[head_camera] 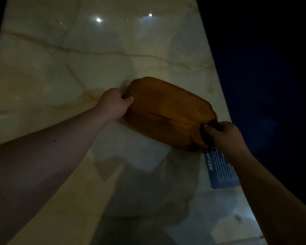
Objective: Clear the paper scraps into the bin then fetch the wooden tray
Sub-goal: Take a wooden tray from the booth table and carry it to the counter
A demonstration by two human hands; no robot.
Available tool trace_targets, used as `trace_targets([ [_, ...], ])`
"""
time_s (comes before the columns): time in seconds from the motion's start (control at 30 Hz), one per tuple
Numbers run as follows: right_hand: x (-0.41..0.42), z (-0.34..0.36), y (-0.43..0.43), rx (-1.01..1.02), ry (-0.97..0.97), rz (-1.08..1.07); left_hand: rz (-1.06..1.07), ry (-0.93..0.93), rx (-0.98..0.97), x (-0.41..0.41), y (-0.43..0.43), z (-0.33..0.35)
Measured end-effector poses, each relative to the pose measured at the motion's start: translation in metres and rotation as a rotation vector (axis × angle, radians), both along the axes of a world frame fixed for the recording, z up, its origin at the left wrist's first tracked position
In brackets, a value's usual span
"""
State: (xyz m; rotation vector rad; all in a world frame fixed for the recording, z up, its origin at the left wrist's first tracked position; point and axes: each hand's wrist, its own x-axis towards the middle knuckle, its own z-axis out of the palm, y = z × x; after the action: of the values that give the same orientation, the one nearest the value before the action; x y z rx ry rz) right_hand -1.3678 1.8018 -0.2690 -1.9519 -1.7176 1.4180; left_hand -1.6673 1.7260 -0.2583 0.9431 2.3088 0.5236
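Observation:
An oblong brown wooden tray [168, 112] lies slantwise on the pale glossy marble table [60, 68], near its right edge. My left hand [113, 103] grips the tray's upper-left end, thumb on top. My right hand [224, 134] grips its lower-right end by a dark handle cut-out. The light is dim. No paper scraps and no bin are in view.
A blue printed card [221, 169] lies on the table just below the tray, partly under my right forearm. The table's right edge [217, 71] runs diagonally, with dark floor beyond it. Ceiling lights reflect on the far part of the marble.

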Motion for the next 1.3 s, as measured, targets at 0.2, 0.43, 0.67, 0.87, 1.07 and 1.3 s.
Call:
trace_targets([
  [0.2,-0.001,0.006,0.0,0.0,-0.013,0.0,0.126,-0.145,0.119,0.005,-0.019,0.011],
  [0.43,-0.002,0.048,-0.005,-0.067,0.426,-0.127,0.292,-0.136,0.423,0.014,-0.064,0.053],
  [0.67,-0.025,0.127,-0.025,0.18,0.519,-0.058,0.222,-0.19,0.577,0.01,-0.109,0.117],
  [0.87,-0.019,0.176,-0.085,0.317,0.525,-0.117,0.109,-0.252,0.746,0.01,-0.133,0.168],
  [1.07,-0.008,0.215,-0.162,0.426,0.627,-0.431,-0.099,-0.291,0.769,0.011,-0.161,0.213],
  [1.3,0.056,0.252,-0.256,0.621,0.601,-0.667,-0.416,-0.314,0.82,0.063,-0.18,0.26],
])
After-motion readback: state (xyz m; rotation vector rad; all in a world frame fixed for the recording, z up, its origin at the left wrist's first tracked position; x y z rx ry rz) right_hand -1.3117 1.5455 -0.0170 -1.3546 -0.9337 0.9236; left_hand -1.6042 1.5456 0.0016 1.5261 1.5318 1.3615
